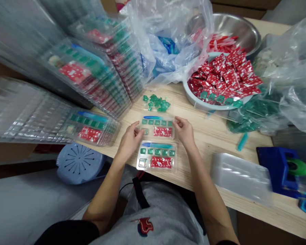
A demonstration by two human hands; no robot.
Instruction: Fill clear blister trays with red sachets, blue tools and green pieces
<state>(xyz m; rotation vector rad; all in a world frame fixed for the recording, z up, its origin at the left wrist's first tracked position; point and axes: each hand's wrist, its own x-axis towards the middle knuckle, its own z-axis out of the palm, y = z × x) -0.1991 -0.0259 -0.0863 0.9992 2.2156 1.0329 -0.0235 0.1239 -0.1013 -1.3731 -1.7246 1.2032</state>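
A transparent plastic tray (151, 132) lies flat on the table between my hands. In it are a blue pen-like stick (156, 117), a row of green square pieces (157, 122) and a red patterned packet (163, 132). My left hand (130, 139) is closed at its left edge, thumb by the small square compartment. Fingers of my right hand (185, 131) pinch the right edge. Nearer to me sits a second filled tray (149, 166), its square compartment holding nothing visible. Loose green pieces (158, 102) are heaped just beyond.
Filled trays (91, 80) stand in tall stacks at the left, beside a lower stack (90, 131). A bowl (190, 98) of red packets (224, 75) stands back right, near a metal bowl (250, 30). Transparent sheets (239, 177) and a blue tape dispenser (275, 170) lie right.
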